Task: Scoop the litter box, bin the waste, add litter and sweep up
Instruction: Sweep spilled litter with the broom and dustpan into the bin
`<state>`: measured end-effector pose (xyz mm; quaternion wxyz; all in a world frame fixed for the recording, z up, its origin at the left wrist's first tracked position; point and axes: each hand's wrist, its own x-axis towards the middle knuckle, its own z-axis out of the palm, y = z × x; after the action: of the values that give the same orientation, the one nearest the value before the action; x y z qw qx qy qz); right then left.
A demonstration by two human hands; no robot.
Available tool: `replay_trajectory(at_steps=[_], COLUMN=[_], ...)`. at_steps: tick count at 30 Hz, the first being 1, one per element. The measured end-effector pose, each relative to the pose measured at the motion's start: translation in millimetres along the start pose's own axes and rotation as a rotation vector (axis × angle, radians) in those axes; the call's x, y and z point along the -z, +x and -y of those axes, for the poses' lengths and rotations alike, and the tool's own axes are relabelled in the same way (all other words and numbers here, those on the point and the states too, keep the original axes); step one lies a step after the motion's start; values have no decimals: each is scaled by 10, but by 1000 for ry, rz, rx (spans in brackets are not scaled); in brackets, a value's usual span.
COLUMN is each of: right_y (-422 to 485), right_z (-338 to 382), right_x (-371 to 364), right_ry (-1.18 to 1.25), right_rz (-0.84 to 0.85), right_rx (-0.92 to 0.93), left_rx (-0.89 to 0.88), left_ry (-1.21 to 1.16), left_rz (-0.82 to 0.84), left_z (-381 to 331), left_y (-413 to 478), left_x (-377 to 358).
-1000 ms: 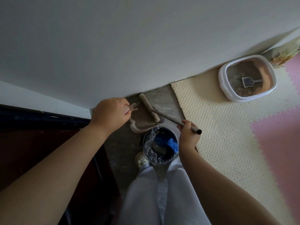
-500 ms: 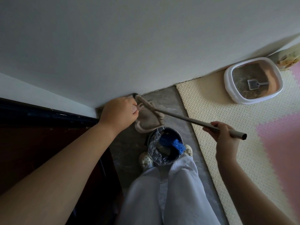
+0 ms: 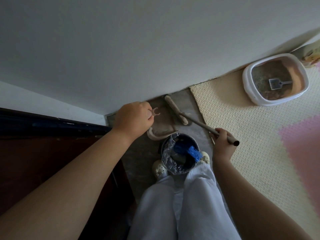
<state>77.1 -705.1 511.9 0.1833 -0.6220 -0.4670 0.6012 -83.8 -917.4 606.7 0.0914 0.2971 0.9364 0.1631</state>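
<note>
My left hand point(image 3: 133, 118) grips the top of the beige dustpan's handle, whose clip sticks out past my fingers. The dustpan point(image 3: 161, 131) stands on the grey floor by the wall. My right hand point(image 3: 222, 143) holds the upper end of the broom's pole. The broom point(image 3: 176, 110) has its beige head on the floor just right of the dustpan. A dark bin point(image 3: 180, 155) lined with clear plastic, with blue material inside, stands between my feet. The white litter box point(image 3: 275, 78) sits far right by the wall, a grey scoop point(image 3: 277, 83) lying in its litter.
A cream textured foam mat point(image 3: 251, 135) with a pink patch covers the floor on the right. A dark wooden door or cabinet point(image 3: 43, 153) lies to the left. A patterned bag point(image 3: 311, 52) leans by the wall beyond the litter box. My white-trousered legs fill the bottom centre.
The broom pole has swung nearer to me and my right hand has drawn back toward the bin. My left hand keeps its grip on the dustpan handle.
</note>
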Motion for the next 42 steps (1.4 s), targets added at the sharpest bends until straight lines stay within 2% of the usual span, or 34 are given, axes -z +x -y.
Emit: replay_trajectory(at_steps=[5, 12, 21, 26, 35, 42], right_y=[-121, 24, 331, 425, 46, -290], right_z=[-13, 397, 1120, 1610, 1833, 1972], right_x=[114, 330, 439, 706, 924, 1151], right_ry=[108, 98, -69, -73, -115, -188], right_rz=[18, 158, 463, 535, 647, 811], right_rx=[-132, -116, 57, 88, 140, 305], left_rx=[30, 126, 415, 548, 517, 502], left_ry=[-2, 53, 132, 125, 316, 410], left_rz=[25, 88, -60, -193, -247, -376], left_z=[12, 51, -414, -931, -1478, -2145], left_y=[-69, -401, -1254, -1720, -2566, -3186], left_x=[25, 126, 285, 498, 995, 1381])
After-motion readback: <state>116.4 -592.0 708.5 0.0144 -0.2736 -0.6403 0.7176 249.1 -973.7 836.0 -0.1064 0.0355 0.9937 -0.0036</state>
